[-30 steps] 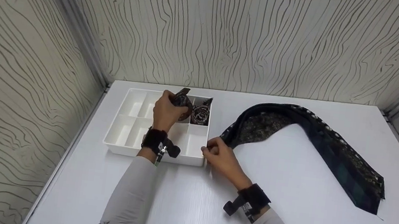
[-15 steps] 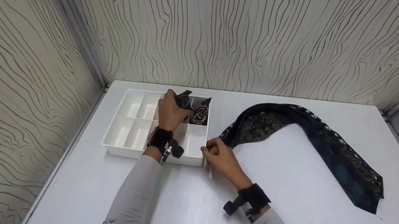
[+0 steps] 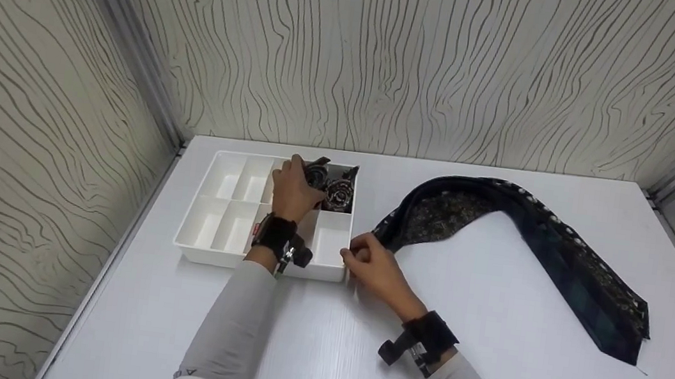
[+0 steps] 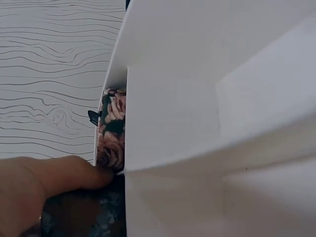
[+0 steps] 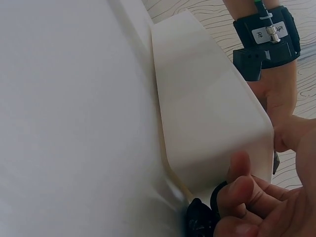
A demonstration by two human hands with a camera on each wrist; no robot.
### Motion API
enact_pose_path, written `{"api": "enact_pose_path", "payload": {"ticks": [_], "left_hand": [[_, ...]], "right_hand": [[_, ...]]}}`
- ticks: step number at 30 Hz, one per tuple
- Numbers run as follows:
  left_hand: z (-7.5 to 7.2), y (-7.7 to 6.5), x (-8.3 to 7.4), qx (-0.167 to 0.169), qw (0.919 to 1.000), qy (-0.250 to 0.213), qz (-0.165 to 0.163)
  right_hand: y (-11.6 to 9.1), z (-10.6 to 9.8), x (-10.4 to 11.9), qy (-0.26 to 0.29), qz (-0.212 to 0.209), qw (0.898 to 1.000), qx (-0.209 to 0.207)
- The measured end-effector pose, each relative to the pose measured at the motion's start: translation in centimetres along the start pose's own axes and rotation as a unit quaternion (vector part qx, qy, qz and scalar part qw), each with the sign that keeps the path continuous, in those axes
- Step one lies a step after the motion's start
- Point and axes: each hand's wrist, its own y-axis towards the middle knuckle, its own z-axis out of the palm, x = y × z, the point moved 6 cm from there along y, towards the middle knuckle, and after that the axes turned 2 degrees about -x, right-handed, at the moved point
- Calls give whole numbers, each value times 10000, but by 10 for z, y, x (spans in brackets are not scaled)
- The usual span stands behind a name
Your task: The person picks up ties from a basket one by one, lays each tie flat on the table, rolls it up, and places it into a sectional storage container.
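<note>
My left hand [image 3: 295,192] is in the back row of a white divided tray [image 3: 201,254], holding a dark rolled necktie [image 3: 316,175] in the second compartment from the right. In the left wrist view, its thumb lies against the roll [image 4: 106,207]. Beside it, a rolled floral necktie [image 4: 112,131] fills the back right corner compartment, its narrow end poking up. My right hand [image 3: 378,270] grips the tray's right wall near the front, thumb at the rim and curled fingers [image 5: 239,190] outside. Dark neckties [image 3: 533,220] curve across the table, their near end beside this hand.
The tray stands on a white table [image 3: 304,353] near its back left. Wood-grain panels [image 3: 385,60] rise behind and at both sides. Low dividers [image 3: 230,200] separate the tray's compartments. Camera bands [image 3: 430,339] are strapped to both wrists.
My left hand has shifted slightly right, and the dark rolled necktie has settled lower into its compartment beside the floral roll. My right hand and the loose neckties look unmoved.
</note>
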Motion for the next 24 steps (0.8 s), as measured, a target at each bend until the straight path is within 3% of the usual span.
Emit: {"api": "enact_pose_path", "payload": {"ticks": [4,9,12,17,21,24], "left_hand": [[7,5,8,19,9999,119,97],[5,4,3,303,9993,-210,63],[14,10,11,394,9985,-354,129],[28,20,23,297,9982,-436,292],[29,21,28,291,9982,-528,71],[33,24,37,204,9993,-323,33]], "right_hand": [[0,0,-1,19,14,10000,27],[0,1,-1,135,18,9999,85],[1,1,0,220,-12,9997,123],[2,0,-1,293,-28,9995,105],[2,-1,0,346,-41,9993,148],[2,0,1,382,-29,9991,204]]}}
